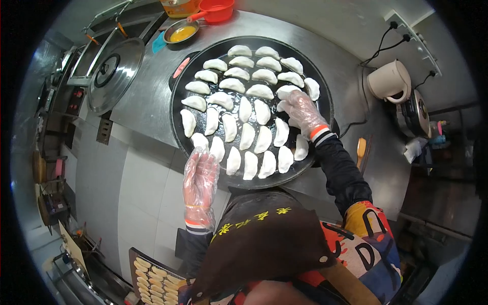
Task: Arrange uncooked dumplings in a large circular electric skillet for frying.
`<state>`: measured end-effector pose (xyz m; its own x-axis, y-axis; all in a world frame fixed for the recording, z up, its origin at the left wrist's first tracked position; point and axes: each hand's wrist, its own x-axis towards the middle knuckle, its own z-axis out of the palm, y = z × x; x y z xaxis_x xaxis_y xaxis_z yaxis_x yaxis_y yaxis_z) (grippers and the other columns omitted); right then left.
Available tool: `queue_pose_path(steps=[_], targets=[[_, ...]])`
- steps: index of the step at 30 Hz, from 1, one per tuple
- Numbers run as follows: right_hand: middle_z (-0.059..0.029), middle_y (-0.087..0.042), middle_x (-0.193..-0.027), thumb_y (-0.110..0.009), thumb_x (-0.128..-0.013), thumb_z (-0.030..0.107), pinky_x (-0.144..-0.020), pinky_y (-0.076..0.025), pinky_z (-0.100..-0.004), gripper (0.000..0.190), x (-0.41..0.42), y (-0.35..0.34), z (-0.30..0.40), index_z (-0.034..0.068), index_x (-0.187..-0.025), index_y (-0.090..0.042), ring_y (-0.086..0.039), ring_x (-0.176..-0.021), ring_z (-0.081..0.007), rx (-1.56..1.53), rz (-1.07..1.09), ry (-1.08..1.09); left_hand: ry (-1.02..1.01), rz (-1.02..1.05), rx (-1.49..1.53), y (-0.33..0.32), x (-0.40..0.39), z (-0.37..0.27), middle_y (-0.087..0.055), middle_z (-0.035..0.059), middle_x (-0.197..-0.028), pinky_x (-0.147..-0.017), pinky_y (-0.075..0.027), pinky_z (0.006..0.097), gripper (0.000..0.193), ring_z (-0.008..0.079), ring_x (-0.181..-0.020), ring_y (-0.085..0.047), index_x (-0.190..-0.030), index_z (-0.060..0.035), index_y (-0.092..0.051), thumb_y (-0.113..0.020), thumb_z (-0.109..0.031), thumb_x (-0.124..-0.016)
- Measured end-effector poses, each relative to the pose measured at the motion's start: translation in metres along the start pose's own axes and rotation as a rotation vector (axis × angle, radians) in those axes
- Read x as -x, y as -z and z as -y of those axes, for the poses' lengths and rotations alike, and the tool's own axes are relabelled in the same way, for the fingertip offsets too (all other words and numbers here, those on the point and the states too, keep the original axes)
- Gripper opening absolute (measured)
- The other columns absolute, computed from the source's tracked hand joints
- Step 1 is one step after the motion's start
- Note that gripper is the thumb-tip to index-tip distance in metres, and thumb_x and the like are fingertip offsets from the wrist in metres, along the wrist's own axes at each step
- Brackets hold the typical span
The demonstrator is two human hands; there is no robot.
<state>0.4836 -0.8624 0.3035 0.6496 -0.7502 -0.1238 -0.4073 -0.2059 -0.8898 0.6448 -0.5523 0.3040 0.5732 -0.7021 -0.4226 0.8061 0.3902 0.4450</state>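
A large round black pan [176,126] holds many white crescent-shaped dumplings [260,91] in rows, with shiny liquid between them. My right hand [303,108], in a clear plastic glove, is over the pan's right side. Its fingers touch a dumpling [281,106] and partly cover it; whether they grip it is hidden. Another dumpling [288,91] lies by the knuckles. At the pan's near-left rim, my left hand [200,179], also gloved, lies palm up, flat and with nothing in it. Its fingertips are close to a dumpling [199,141].
Around the pan is a steel counter [152,91]. A metal bowl with yellow liquid [182,34] and a red dipper [217,10] stand behind. Left leans a glass lid [118,76]; right are a kettle [389,82] and wooden utensil [361,150]. Below left, a tray holds pale, elongated pieces [156,282].
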Motion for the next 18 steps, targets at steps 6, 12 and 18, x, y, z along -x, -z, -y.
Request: queue_pose_path(steps=[6, 12, 18], targets=[[-0.0181, -0.059, -0.095, -0.067, -0.070, 0.007, -0.087, -0.046, -0.0368, 0.027, -0.008, -0.043, -0.001, 0.002, -0.096, -0.061, -0.057, -0.097, -0.0329, 0.874, 0.140, 0.718, -0.012, 0.003, 0.023, 0.000, 0.002, -0.006, -0.054, 0.0141, -0.119, -0.098, -0.043, 0.0432, 0.034, 0.0292, -0.113, -0.051, -0.122, -0.0026, -0.051, -0.055, -0.017, -0.091], [-0.0129, -0.053, -0.104, -0.079, -0.050, 0.012, -0.088, -0.045, -0.0346, 0.060, -0.012, -0.046, 0.014, 0.008, -0.107, -0.060, -0.052, -0.102, -0.0314, 1.132, 0.390, 0.368, -0.029, -0.026, 0.054, -0.005, 0.010, -0.007, -0.056, 0.0162, -0.114, -0.090, -0.049, 0.0403, 0.032, 0.0275, -0.107, -0.056, -0.118, -0.0007, -0.054, -0.056, -0.014, -0.090], [-0.0146, -0.054, -0.098, -0.062, -0.076, 0.017, -0.083, -0.044, -0.0376, 0.025, -0.016, -0.041, 0.006, 0.006, -0.098, -0.061, -0.054, -0.097, -0.0303, 0.760, 0.198, 0.311, -0.031, -0.005, 0.069, -0.001, 0.009, -0.008, -0.056, 0.0163, -0.115, -0.091, -0.049, 0.0402, 0.032, 0.0271, -0.106, -0.056, -0.119, -0.0007, -0.053, -0.056, -0.014, -0.090]])
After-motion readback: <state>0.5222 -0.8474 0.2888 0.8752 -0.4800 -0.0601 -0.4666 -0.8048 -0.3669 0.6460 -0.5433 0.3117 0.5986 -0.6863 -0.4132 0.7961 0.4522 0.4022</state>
